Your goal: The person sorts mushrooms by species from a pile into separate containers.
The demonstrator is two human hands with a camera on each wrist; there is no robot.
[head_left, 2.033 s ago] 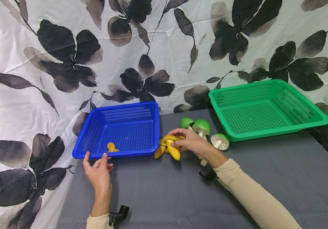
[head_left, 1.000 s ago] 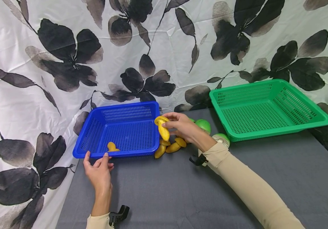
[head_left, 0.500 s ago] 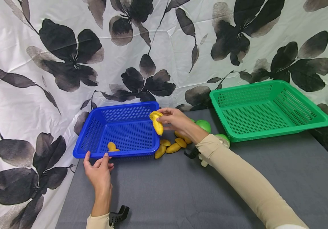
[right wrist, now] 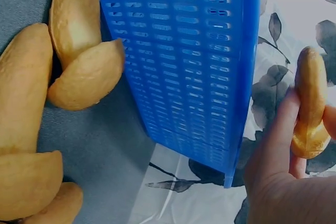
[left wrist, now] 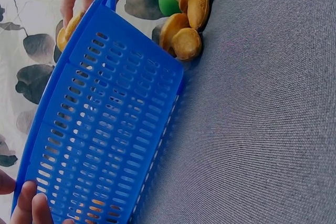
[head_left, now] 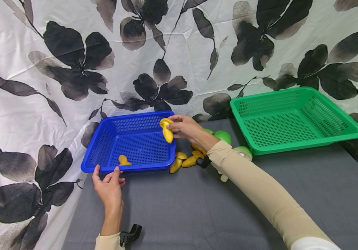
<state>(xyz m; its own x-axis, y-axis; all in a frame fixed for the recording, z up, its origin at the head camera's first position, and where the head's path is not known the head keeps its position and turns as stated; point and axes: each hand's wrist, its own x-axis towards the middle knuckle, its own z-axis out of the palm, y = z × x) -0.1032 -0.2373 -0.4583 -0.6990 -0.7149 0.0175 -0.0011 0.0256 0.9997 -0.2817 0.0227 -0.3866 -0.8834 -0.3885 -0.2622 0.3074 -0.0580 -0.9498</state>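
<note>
My right hand [head_left: 189, 127] pinches a yellow mushroom [head_left: 167, 131] between thumb and fingers, just over the right rim of the blue basket [head_left: 173, 152]. Its stem points down in the head view. The right wrist view shows the pinched mushroom [right wrist: 311, 98] beyond the basket's rim. My left hand [head_left: 108, 187] grips the basket's front rim near the left corner, with fingertips [left wrist: 42, 208] against the outer wall. Another yellow mushroom [head_left: 123, 160] lies inside the basket, partly hidden by the front wall. Several more yellow mushrooms [head_left: 175, 165] lie on the table beside its right side.
Green-capped mushrooms [head_left: 222, 136] lie behind my right forearm, partly covered by it. A green basket [head_left: 291, 145] stands at the back right. Grey cloth [head_left: 179, 208] covers the table, and a floral curtain [head_left: 179, 52] hangs right behind it.
My right hand has lifted the yellow mushroom from the pile and carried it left and up to the blue basket's right rim. The left hand stays on the front rim.
</note>
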